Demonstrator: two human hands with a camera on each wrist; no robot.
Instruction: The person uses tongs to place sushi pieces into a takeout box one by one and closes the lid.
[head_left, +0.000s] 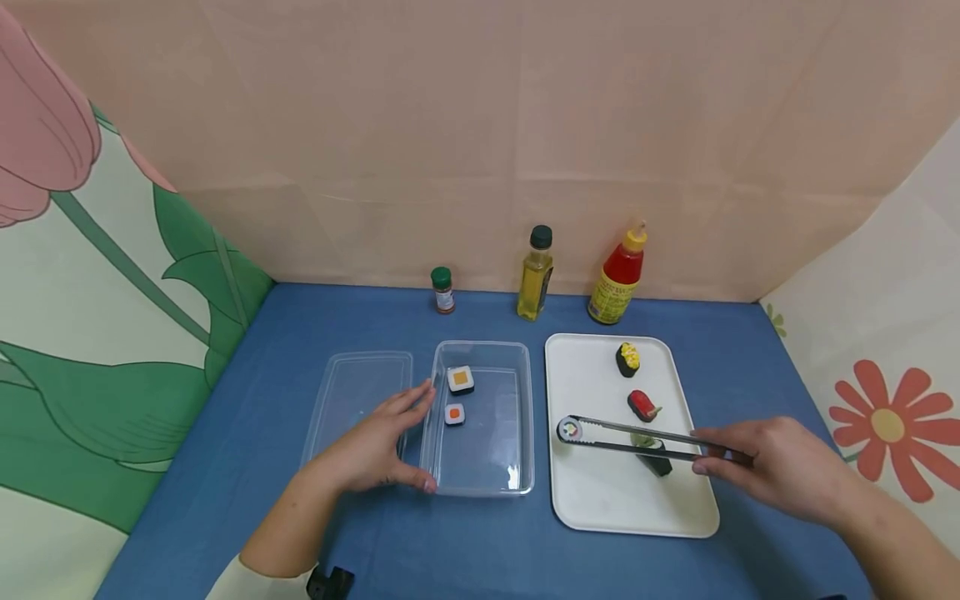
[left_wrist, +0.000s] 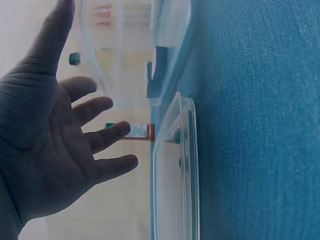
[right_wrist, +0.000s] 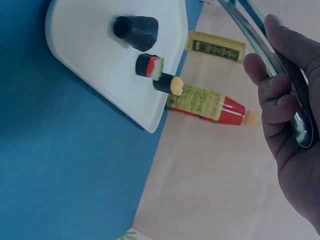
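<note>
My right hand (head_left: 783, 467) grips metal tongs (head_left: 615, 426) over a white tray (head_left: 600, 504). A small round sushi roll (head_left: 571, 429) with a coloured centre sits between the tong tips. Below the tongs lies a dark hand roll (head_left: 660, 464), partly covered by them; farther back are a red-topped sushi (head_left: 642, 405) and a yellow-topped one (head_left: 628, 359). My left hand (head_left: 378, 450), fingers spread, is at the left wall of a clear plastic container (head_left: 480, 454). Inside it are a larger square sushi piece (head_left: 461, 380) and a smaller orange-centred one (head_left: 454, 414).
Left of the container lies its clear lid (head_left: 360, 379), partly behind the left hand. Along the back stand a green-capped spice jar (head_left: 443, 290), an oil bottle (head_left: 535, 275) and a red sauce bottle (head_left: 618, 275). Printed cloth walls enclose the blue table (head_left: 225, 467).
</note>
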